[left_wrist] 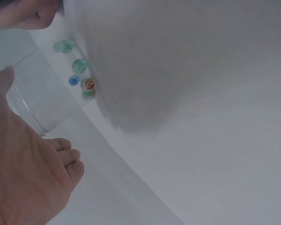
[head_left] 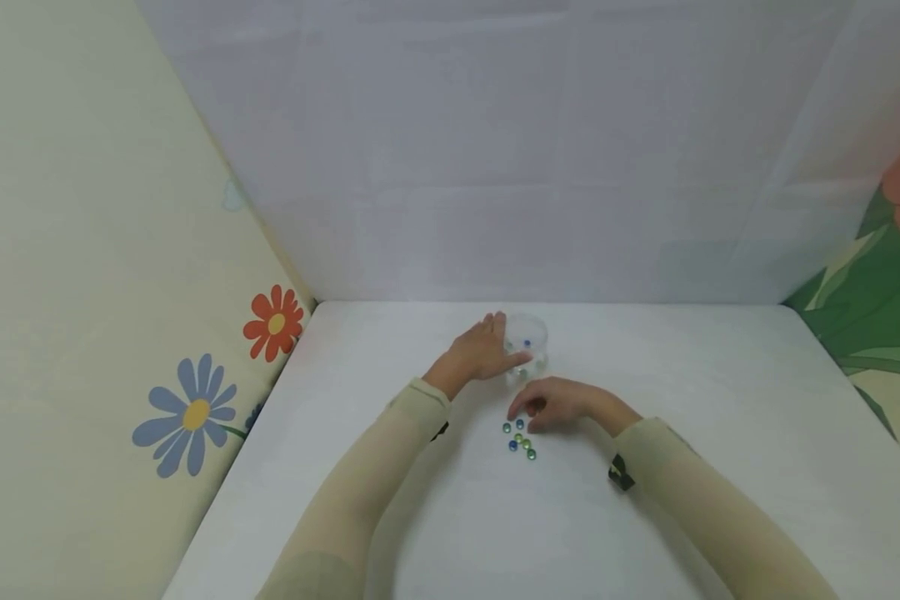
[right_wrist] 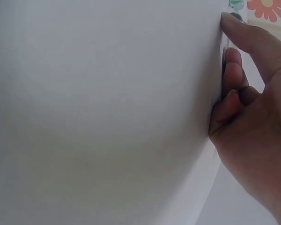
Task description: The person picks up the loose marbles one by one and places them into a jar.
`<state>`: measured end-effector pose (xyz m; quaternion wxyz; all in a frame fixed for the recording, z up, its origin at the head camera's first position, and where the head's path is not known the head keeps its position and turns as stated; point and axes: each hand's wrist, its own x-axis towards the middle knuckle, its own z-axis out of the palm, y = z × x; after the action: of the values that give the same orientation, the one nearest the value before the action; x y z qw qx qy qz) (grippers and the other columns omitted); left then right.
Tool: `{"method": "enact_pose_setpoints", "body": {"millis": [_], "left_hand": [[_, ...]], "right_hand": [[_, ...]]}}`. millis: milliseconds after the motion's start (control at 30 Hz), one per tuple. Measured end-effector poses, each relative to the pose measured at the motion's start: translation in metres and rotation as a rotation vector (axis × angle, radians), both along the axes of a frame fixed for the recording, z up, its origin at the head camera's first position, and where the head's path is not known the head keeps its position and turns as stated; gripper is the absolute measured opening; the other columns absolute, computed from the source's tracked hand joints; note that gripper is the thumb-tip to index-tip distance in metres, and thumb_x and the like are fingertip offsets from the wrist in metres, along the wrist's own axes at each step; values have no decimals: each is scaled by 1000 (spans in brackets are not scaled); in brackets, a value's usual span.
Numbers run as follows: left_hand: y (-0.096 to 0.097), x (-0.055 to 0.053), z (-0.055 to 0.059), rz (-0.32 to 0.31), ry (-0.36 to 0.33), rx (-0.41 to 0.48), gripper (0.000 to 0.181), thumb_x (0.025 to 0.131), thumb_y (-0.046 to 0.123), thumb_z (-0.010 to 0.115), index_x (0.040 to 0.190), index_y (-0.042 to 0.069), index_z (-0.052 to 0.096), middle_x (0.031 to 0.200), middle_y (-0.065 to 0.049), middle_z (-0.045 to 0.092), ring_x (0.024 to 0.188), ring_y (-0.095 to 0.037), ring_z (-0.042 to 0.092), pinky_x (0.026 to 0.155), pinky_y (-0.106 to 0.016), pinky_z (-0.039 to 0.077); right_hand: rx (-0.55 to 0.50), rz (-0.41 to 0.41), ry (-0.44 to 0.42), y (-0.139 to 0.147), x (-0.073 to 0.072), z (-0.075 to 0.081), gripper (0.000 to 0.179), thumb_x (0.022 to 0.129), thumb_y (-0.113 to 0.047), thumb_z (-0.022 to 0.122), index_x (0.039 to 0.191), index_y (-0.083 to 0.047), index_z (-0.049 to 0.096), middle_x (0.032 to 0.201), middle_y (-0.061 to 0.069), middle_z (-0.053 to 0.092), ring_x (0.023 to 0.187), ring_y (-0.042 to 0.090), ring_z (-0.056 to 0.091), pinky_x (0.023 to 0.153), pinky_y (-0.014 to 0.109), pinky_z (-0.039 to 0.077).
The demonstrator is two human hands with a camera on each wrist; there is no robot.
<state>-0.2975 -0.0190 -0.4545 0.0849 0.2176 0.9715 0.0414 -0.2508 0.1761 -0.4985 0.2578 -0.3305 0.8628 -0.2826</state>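
A clear glass or plastic jar (head_left: 531,327) stands on the white table with several marbles in its bottom. My left hand (head_left: 482,348) is at the jar's left side, its thumb across the front; in the left wrist view the thumb and curled fingers hold it near the rim. Green, blue and orange-striped marbles (left_wrist: 79,65) show through the wall. In front of the jar, my right hand (head_left: 558,402) reaches down over loose marbles (head_left: 527,443), with thumb and index finger apart beside them. The right wrist view shows its other fingers bent against the tabletop; no held marble is visible.
A white table (head_left: 690,400) runs back to a pale wall (head_left: 457,167). Flower-printed panels (head_left: 195,417) stand at the left and right. The loose marbles, green, blue and yellowish, lie in a small cluster nearer to me than the jar.
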Motion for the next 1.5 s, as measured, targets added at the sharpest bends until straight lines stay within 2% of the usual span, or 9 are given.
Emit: {"method": "enact_pose_setpoints", "body": {"millis": [233, 433, 533, 933, 1100, 1333, 1500], "left_hand": [[-2, -4, 5, 3, 5, 8, 106, 96, 76, 37, 161, -1, 8, 168, -19, 16, 156, -29, 16, 126, -38, 19], [-1, -2, 9, 20, 12, 32, 104, 95, 75, 43, 161, 1, 12, 166, -21, 22, 152, -32, 27, 122, -43, 32], [0, 0, 10, 22, 8, 36, 104, 94, 76, 44, 161, 2, 13, 166, -21, 23, 151, -32, 30, 120, -43, 34], [2, 1, 10, 33, 4, 45, 105, 94, 76, 43, 161, 3, 12, 167, -20, 21, 153, -31, 25, 123, -42, 28], [2, 5, 7, 30, 3, 42, 104, 94, 76, 43, 161, 2, 14, 166, -19, 22, 153, -31, 26, 123, -42, 29], [0, 11, 0, 52, -9, 32, 104, 94, 76, 44, 161, 2, 14, 166, -19, 23, 152, -31, 27, 122, -42, 30], [0, 8, -1, 48, 2, 26, 104, 94, 76, 43, 161, 2, 15, 166, -19, 23, 152, -31, 27, 123, -42, 29]], "right_hand": [[-7, -11, 12, -3, -3, 2, 21, 88, -14, 77, 101, -30, 75, 92, -6, 61, 87, 13, 56, 82, 32, 49], [-24, -19, 12, -3, -1, 4, 17, 89, -14, 76, 100, -27, 74, 92, -6, 62, 87, 13, 56, 82, 31, 50], [-15, -30, 9, -2, 1, 3, 16, 89, -15, 76, 99, -28, 74, 92, -7, 62, 87, 12, 56, 82, 31, 50], [-12, -39, 1, -2, 2, 8, 15, 89, -16, 77, 97, -28, 73, 90, -9, 64, 87, 11, 58, 83, 32, 50], [-48, -28, -14, -1, 6, 5, 13, 88, -14, 76, 97, -23, 73, 91, -8, 64, 87, 12, 58, 83, 32, 50], [-72, -30, -32, -2, 11, -1, 12, 89, -15, 76, 98, -23, 73, 91, -8, 65, 86, 11, 58, 81, 28, 49], [-46, -46, -30, 0, 9, 6, 11, 91, -17, 75, 97, -25, 71, 92, -9, 66, 87, 10, 60, 83, 29, 51]]}}
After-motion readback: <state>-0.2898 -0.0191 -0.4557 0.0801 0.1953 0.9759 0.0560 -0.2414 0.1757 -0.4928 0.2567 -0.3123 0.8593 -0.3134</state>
